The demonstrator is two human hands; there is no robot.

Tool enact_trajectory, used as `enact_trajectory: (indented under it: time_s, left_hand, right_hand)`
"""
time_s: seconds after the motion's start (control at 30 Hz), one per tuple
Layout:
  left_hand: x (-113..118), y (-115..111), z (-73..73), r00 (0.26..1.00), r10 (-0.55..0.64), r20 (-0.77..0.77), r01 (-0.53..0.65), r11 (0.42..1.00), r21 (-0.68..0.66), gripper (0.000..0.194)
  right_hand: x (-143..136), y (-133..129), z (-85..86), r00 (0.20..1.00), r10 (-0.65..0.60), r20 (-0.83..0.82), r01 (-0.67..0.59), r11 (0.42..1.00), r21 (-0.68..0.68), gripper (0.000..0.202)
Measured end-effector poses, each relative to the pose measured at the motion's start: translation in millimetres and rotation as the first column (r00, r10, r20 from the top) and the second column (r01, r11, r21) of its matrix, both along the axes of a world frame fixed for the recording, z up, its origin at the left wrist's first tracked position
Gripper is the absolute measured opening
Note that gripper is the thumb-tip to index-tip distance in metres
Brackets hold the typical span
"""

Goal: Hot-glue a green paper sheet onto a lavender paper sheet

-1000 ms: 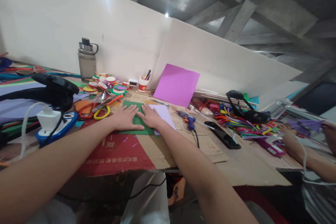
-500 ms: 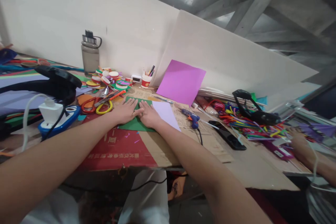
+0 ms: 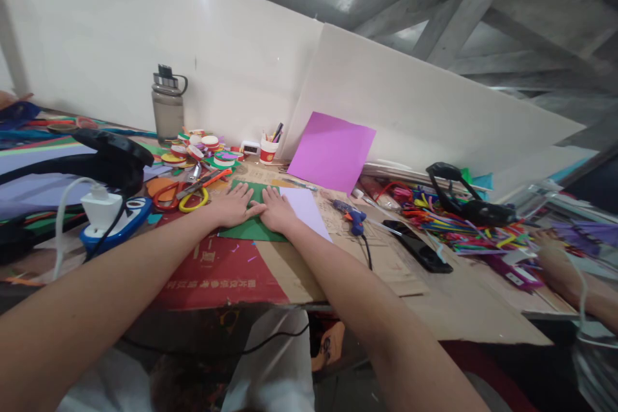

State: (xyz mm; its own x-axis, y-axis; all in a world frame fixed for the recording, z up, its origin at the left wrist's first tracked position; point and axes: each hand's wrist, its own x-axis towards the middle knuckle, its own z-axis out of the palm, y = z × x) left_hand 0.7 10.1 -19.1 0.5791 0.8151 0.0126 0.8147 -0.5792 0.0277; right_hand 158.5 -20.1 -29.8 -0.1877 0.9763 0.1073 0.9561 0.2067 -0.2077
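My left hand point(image 3: 236, 205) lies flat with fingers spread on a green sheet of paper point(image 3: 248, 230). Beside it my right hand point(image 3: 277, 209) also presses flat, its fingers on the green sheet and its outer side by a pale lavender sheet point(image 3: 304, 206). The two thumbs meet or nearly meet. Both sheets rest on a cardboard mat with a red printed area point(image 3: 232, 280). Left of my left hand are yellow-handled scissors point(image 3: 194, 199) and orange-handled scissors point(image 3: 168, 196). A blue glue gun point(image 3: 355, 217) lies to the right of my right hand.
A black phone point(image 3: 419, 246), a purple sheet point(image 3: 333, 151), colourful pipe cleaners point(image 3: 449, 225) and a paper cup of pens point(image 3: 268, 149) are on the table. A water bottle point(image 3: 168, 109) stands behind small paper drums point(image 3: 210, 143). At left is a blue power strip point(image 3: 116, 232); at right, another person's hand point(image 3: 555, 257).
My right hand has shifted slightly to the right over the green sheet. My left hand stays almost in place. The camera view has tilted a little.
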Motion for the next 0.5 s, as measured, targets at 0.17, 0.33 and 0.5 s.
enact_trajectory:
  time_s: [0.17, 0.33, 0.5]
  left_hand:
    - [-1, 1, -3.3, 0.998, 0.003, 0.058, -0.004, 1.000, 0.008, 0.088]
    - [-1, -3, -1.4, 0.997, 0.018, 0.069, -0.019, 1.000, 0.010, 0.089]
    - [-1, -4, -2.5, 0.998, 0.020, 0.056, -0.022, 0.999, 0.033, 0.091]
  right_hand:
    - [4, 2, 2.4, 1.000, 0.006, 0.017, -0.006, 1.000, -0.001, 0.063]
    - [21, 9, 2.2, 1.000, -0.030, 0.000, 0.030, 0.999, -0.034, 0.055]
    - [15, 5, 7.7, 0.973, -0.203, -0.107, 0.219, 0.959, 0.180, 0.069]
